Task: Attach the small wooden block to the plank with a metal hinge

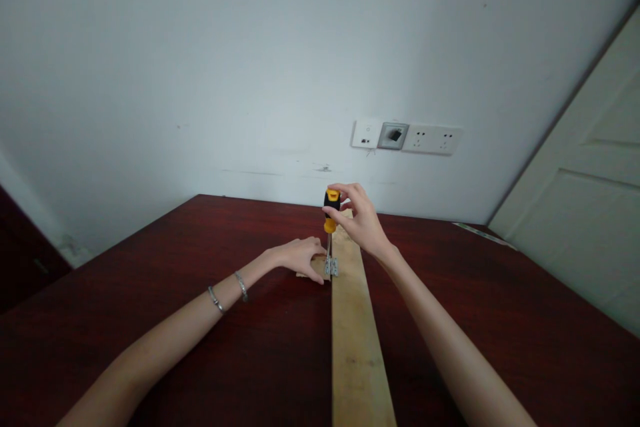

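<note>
Right hand (361, 221): we see its fingertips pinched round the stubby black-and-yellow screwdriver (331, 203), which stands upright.
Left hand (299, 256): its fingers lie flat and loose, pressing a small pale wood piece (318, 268).
Hinge (331, 267): small, shiny metal under the screwdriver's thin shaft, at the plank's left edge.
Plank (356, 340): long, pale, rough-grained, running toward us.
Bangles (241, 285): two thin silver rings on the left wrist.
Table (200, 320): dark red, glossy wood.
</note>
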Demonstrator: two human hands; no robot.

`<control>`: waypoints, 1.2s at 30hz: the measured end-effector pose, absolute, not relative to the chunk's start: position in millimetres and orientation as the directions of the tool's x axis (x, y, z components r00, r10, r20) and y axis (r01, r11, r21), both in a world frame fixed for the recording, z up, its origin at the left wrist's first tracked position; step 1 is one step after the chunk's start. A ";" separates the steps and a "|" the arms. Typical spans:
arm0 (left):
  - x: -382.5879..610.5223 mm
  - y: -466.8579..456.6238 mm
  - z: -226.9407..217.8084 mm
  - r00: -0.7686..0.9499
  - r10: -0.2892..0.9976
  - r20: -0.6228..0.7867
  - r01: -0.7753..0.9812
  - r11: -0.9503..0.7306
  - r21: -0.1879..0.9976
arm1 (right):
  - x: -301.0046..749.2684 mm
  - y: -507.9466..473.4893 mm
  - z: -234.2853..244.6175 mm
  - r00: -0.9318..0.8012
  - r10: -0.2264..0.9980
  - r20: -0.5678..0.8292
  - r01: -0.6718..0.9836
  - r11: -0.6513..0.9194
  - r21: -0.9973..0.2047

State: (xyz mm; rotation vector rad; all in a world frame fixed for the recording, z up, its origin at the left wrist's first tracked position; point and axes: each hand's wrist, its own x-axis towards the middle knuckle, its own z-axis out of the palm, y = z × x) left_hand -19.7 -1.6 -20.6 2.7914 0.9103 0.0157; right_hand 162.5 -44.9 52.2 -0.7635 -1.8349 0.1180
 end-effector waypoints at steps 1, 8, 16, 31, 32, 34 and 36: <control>-19.8 -1.7 -20.3 0.810 0.584 -0.054 0.582 -0.789 0.196 | 163.0 -46.2 53.1 -0.199 0.555 0.808 0.444 0.786 -0.430; -19.6 -2.7 -18.2 0.809 0.585 -0.062 0.585 -0.790 0.184 | 167.7 -41.7 49.7 -0.191 0.585 0.788 0.364 0.788 -0.496; -17.9 -4.5 -15.6 0.805 0.589 -0.072 0.591 -0.787 0.178 | 165.9 -45.9 51.6 -0.190 0.585 0.789 0.340 0.793 -0.506; -17.2 -4.7 -15.4 0.818 0.574 -0.034 0.569 -0.800 0.190 | 169.6 -42.4 51.7 -0.220 0.601 0.768 0.308 0.790 -0.530; -17.3 -4.5 -15.9 0.819 0.573 -0.032 0.568 -0.801 0.190 | 169.4 -41.8 51.4 -0.207 0.602 0.771 0.313 0.788 -0.531; -17.5 -4.1 -16.8 0.819 0.573 -0.028 0.567 -0.801 0.192 | 168.2 -41.9 51.0 -0.170 0.606 0.777 0.332 0.777 -0.534; -17.7 -3.8 -17.3 0.821 0.571 -0.026 0.564 -0.802 0.198 | 167.2 -43.8 51.6 -0.137 0.611 0.780 0.354 0.765 -0.538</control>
